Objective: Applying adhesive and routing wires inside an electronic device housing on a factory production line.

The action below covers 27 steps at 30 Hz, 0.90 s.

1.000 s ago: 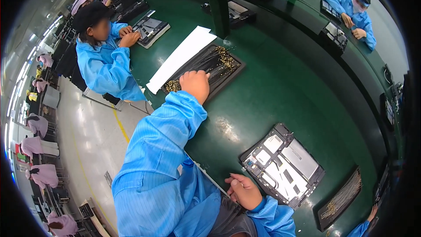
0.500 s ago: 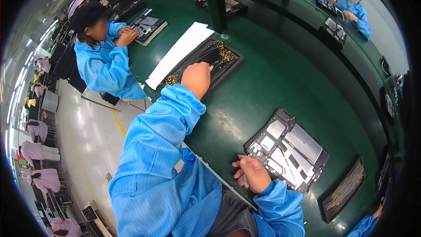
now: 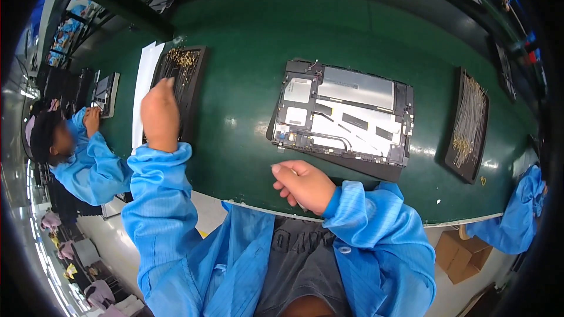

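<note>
My left hand (image 3: pixel 160 116), blurred, hangs over a black tray (image 3: pixel 201 61) of thin dark cables with gold-coloured ends (image 3: pixel 182 57). Its fingers look curled in towards the thumb; anything between them is hidden. At the table's front edge, my right hand (image 3: pixel 305 186) is curled, and a small pale thing I cannot make out shows under its fingers. Just beyond it lies an opened tablet-like device (image 3: pixel 352 91), with silver plates, white panels and black strips inside. A dark flat base (image 3: pixel 376 168) sticks out from under the device; my right hand is apart from both.
On the right stands another black tray (image 3: pixel 483 141) of thin grey cables (image 3: pixel 470 105). White paper (image 3: pixel 144 91) lies beside the left tray, near a dark post (image 3: pixel 117 3). A co-worker in blue (image 3: pixel 88 167) works on another device (image 3: pixel 106 94). A cardboard box (image 3: pixel 461 252) is below the table.
The view has turned, so the table now lies squarely ahead. My left hand has risen from among the cables in the tray. My right hand stays curled near the device.
</note>
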Each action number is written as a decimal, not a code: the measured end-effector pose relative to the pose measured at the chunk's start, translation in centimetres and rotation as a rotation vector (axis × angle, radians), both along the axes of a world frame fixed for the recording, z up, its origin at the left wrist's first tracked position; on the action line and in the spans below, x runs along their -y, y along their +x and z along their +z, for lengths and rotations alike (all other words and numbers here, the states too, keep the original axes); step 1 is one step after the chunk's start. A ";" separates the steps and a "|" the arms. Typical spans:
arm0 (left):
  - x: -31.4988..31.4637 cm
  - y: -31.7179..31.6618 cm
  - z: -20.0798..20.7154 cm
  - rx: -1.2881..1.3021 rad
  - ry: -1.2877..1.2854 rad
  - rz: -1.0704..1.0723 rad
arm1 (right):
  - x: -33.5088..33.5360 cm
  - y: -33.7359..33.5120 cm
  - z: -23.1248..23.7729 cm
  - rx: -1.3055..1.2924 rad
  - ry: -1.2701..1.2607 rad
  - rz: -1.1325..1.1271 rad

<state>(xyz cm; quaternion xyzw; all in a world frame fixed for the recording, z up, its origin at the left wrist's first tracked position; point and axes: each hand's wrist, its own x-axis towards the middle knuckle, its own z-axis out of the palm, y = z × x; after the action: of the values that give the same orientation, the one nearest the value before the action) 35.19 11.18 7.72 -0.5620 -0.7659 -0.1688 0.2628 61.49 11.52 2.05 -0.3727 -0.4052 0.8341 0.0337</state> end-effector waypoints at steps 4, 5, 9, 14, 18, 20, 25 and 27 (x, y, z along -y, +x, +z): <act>2.4 -4.2 -2.3 0.154 -0.166 0.193 | -0.1 1.3 0.3 0.012 -0.052 -0.041; 2.4 -4.3 -2.8 0.246 -0.211 0.235 | 0.0 1.4 -0.1 0.011 -0.057 -0.048; 1.9 -2.7 -2.0 0.367 -0.187 0.180 | 0.2 1.6 -0.6 -0.003 -0.040 -0.045; 1.1 3.4 0.9 0.112 -0.158 -0.181 | -0.1 2.9 -0.5 -0.022 -0.100 -0.067; 3.1 10.1 1.5 0.097 -0.378 -0.657 | -0.3 3.4 2.5 -0.126 0.166 -0.254; 3.6 11.3 0.9 0.153 -0.322 -0.804 | -0.4 4.1 2.7 -0.090 0.282 -0.168; 4.2 12.2 -0.9 0.210 -0.376 -0.870 | -0.1 6.2 2.5 0.025 0.499 -0.011; 4.5 12.5 -1.3 0.228 -0.396 -0.881 | 0.2 6.7 2.2 0.072 0.482 0.015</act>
<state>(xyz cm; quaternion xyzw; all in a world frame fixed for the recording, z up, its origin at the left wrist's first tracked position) 47.68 6.69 6.42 -0.8494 -0.4966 -0.1758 -0.0307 68.15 11.35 4.25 -0.3805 -0.5963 0.6996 0.1011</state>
